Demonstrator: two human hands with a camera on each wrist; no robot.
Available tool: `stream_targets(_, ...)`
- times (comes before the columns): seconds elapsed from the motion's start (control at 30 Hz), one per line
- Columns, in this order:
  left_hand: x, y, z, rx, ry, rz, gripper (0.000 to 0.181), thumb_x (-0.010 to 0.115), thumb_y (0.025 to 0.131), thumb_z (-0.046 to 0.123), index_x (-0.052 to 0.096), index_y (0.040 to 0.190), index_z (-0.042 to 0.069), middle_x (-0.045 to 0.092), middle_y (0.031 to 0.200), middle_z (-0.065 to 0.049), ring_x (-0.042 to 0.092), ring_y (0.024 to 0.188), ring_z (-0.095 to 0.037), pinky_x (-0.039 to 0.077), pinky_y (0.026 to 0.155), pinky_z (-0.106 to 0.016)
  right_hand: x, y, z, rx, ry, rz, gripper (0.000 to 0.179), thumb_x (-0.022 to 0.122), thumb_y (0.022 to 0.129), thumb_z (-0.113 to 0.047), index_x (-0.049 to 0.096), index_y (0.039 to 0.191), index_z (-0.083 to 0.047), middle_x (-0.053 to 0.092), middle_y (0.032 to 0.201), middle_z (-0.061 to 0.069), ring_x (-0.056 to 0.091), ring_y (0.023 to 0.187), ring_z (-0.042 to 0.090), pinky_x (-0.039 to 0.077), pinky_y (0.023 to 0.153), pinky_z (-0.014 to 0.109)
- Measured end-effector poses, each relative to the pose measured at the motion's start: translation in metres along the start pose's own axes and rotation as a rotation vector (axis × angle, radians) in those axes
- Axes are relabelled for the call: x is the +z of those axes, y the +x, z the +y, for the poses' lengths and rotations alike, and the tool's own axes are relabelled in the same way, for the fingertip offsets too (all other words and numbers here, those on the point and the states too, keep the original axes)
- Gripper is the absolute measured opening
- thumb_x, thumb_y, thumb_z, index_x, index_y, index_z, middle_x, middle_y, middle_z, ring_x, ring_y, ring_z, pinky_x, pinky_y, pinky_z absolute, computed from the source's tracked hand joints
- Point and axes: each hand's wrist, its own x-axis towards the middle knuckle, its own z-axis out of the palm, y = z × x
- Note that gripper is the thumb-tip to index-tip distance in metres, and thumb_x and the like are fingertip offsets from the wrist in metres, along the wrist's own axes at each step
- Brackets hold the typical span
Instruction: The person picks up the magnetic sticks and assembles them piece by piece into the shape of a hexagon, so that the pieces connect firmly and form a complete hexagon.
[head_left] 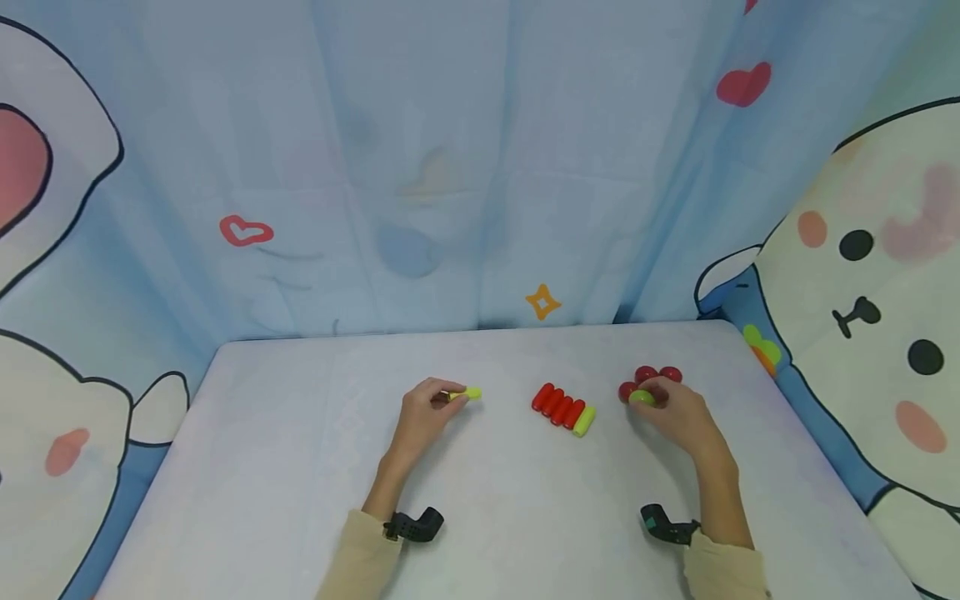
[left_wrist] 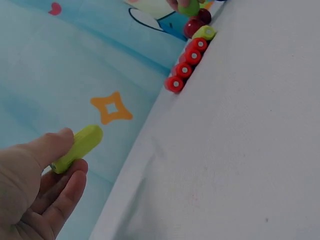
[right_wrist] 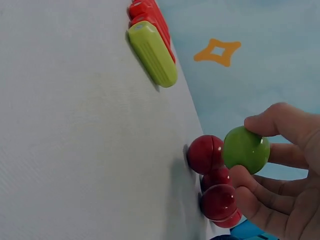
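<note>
Between its thumb and fingers, my left hand (head_left: 425, 414) pinches a small yellow-green rod (left_wrist: 82, 146), held above the table at the middle left. My right hand (head_left: 681, 410) grips a green ball (right_wrist: 246, 150) with thumb and fingertips, right beside a cluster of dark red balls (right_wrist: 205, 154). Part of that cluster is hidden behind the hand and the green ball. Between the hands, several red rods (head_left: 558, 406) lie side by side in a slanting row. A second yellow-green rod (head_left: 584, 422) closes the row at its right end.
The white table (head_left: 517, 517) reaches back to a light blue curtain (head_left: 450, 125) printed with hearts and cartoon figures. A black wrist camera (head_left: 415, 525) sits on the left wrist, another black camera (head_left: 667, 527) on the right.
</note>
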Motion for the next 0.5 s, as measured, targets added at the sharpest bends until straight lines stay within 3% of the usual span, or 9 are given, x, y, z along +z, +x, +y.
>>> stream_targets(0.3,-0.0056,-0.0068,0.0018,0.033,-0.008,-0.019,0.026,0.068,0.09,0.014,0.07,0.114,0.004,0.066,0.107,-0.008,0.056,0.085,-0.013,0.049,0.074,-0.018,-0.0046,-0.0028,-0.0019,-0.013,0.016,-0.003,0.05,0.066,0.09,-0.029,0.056,0.128,0.002,0.057,0.119,0.029,0.052,0.105,0.039,0.057,0.081,0.047)
stream_targets(0.5,-0.0091,-0.0066,0.0031,0.016,0.014,0.017,0.023,0.068,0.091,0.015,0.071,0.112,0.008,0.07,0.107,-0.007,0.063,0.089,-0.014,0.053,0.077,-0.021,-0.0018,0.0018,-0.0032,-0.102,0.049,0.131,0.043,0.064,0.093,-0.029,0.06,0.124,0.0,0.061,0.111,0.021,0.055,0.097,0.03,0.05,0.072,0.022)
